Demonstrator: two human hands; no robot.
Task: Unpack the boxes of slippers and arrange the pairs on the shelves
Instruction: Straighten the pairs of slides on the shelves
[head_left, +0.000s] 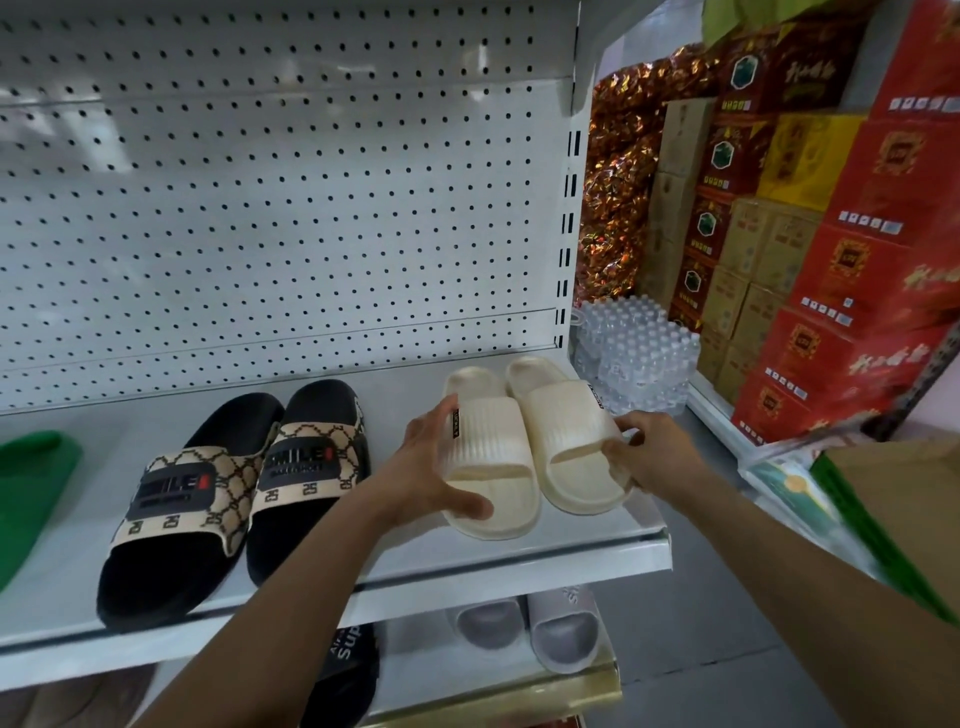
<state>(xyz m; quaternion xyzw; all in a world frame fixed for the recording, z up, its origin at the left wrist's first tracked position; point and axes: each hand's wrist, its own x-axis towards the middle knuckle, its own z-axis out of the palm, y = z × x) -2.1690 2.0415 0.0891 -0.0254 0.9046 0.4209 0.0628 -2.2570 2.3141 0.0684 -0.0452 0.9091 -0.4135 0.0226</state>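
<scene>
Slippers: patterned pair (234, 493) shelved centre frame; left hand (431, 467) and right hand (644, 457) fingers grip cream pair (530, 441), placement on shelf (467, 566) nearly finished.

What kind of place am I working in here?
Most likely a small shop or its stockroom: white pegboard shelving displaying slipper pairs, with stacked red cartons and shrink-wrapped bottled water beside it.

2 bare forearms (291, 587), no sleeves

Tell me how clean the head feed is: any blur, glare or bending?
Head view: wide-angle bending curves the white metal shelf edge; the brown cardboard box at right is motion-blurred; soft glare on the white pegboard back panel; the cream ribbed rubber slippers are sharp.
</scene>
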